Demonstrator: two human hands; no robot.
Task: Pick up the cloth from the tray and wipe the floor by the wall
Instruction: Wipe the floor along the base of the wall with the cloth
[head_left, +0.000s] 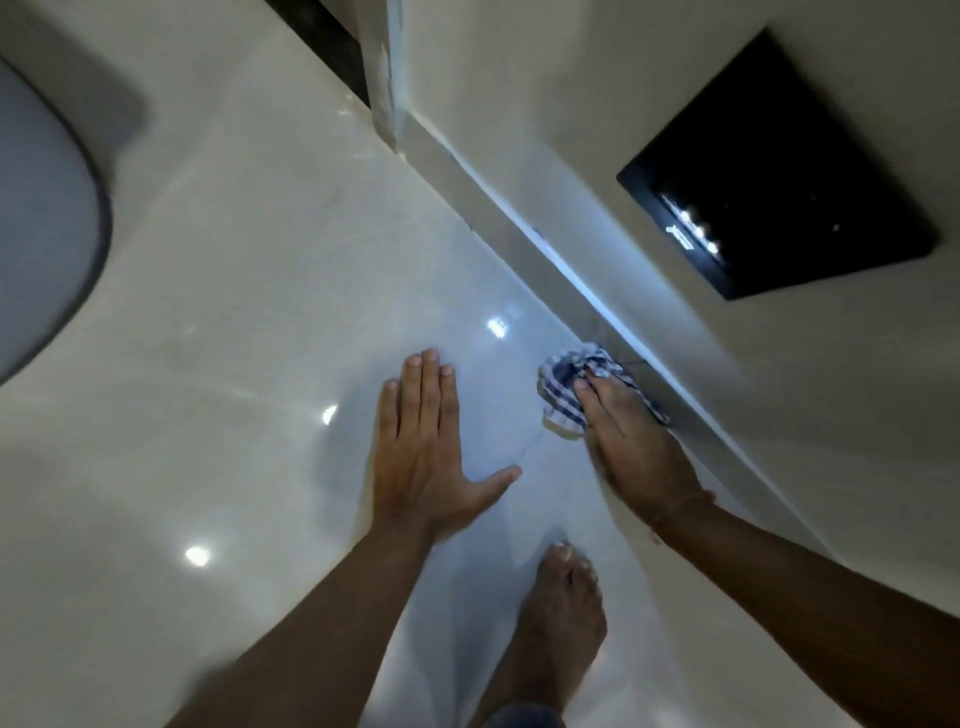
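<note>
Head view: my right hand (631, 441) presses flat, fingers together, on the cloth (571, 387), a crumpled blue-and-white checked rag bunched into a wad, lying on the glossy pale floor (249, 322) right at its edge where the wall (597, 130) and its low skirting strip meet it. My left hand (428, 447) lies empty and spread, palm down, thumb out, on the floor just beside the right. My bare foot (563, 618) stands below the hands; a black square panel (779, 171) sits on the wall.
</note>
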